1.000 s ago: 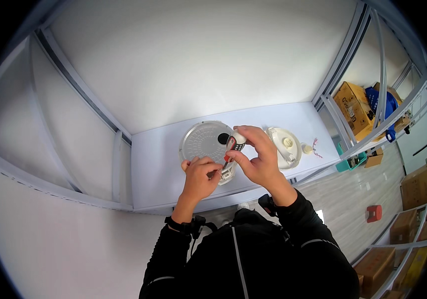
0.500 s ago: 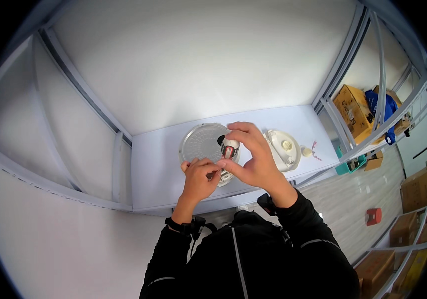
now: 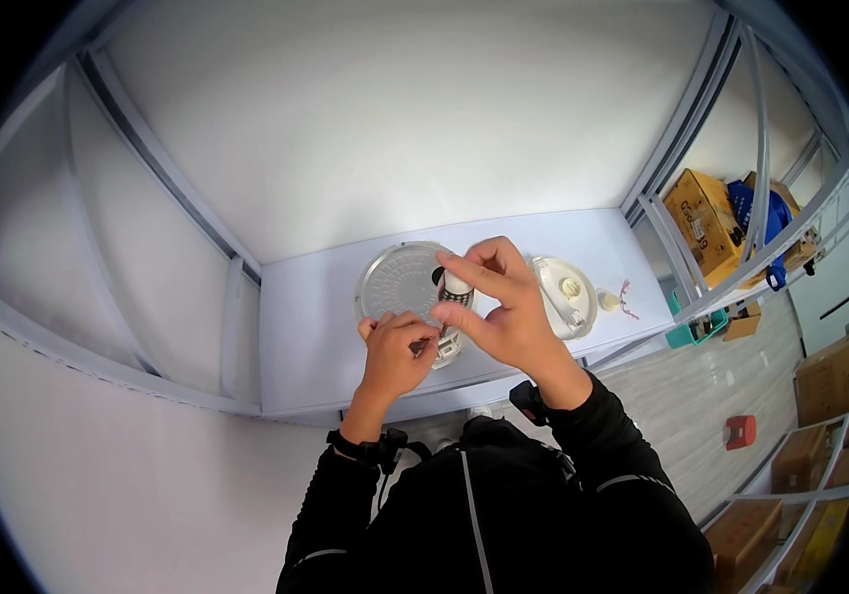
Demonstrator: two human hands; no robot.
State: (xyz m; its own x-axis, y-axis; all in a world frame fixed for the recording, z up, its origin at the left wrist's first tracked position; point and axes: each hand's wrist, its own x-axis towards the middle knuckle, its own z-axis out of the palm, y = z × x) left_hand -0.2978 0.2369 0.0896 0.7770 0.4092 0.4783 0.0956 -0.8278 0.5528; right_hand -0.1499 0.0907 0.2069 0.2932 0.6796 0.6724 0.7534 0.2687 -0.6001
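Note:
A short screwdriver-like tool point(image 3: 458, 288), white with a dark ribbed band and a black end, stands over the near right part of a round grey metal-faced lid point(image 3: 397, 282). My right hand point(image 3: 508, 312) holds its handle between thumb and fingers. Just below the tool, my left hand point(image 3: 399, 348) is closed in a pinch beside the lid's white housing point(image 3: 448, 348); what its fingertips hold is hidden. To the right of my right hand lies a white oval cover point(image 3: 575, 295) with a round cream knob on it.
A small cream cap point(image 3: 608, 300) and a pink-red wire point(image 3: 627, 299) lie on the white table point(image 3: 310, 346) at the right. Metal frame posts point(image 3: 677, 119) bound the table. Cardboard boxes point(image 3: 706, 226), a teal bin point(image 3: 687, 333) and a red stool point(image 3: 740, 432) stand beyond.
The tool's handle has turned, so its red patch no longer shows and the ribbed band does. My right fingers have shifted left and bent around it. The left hand stays in place.

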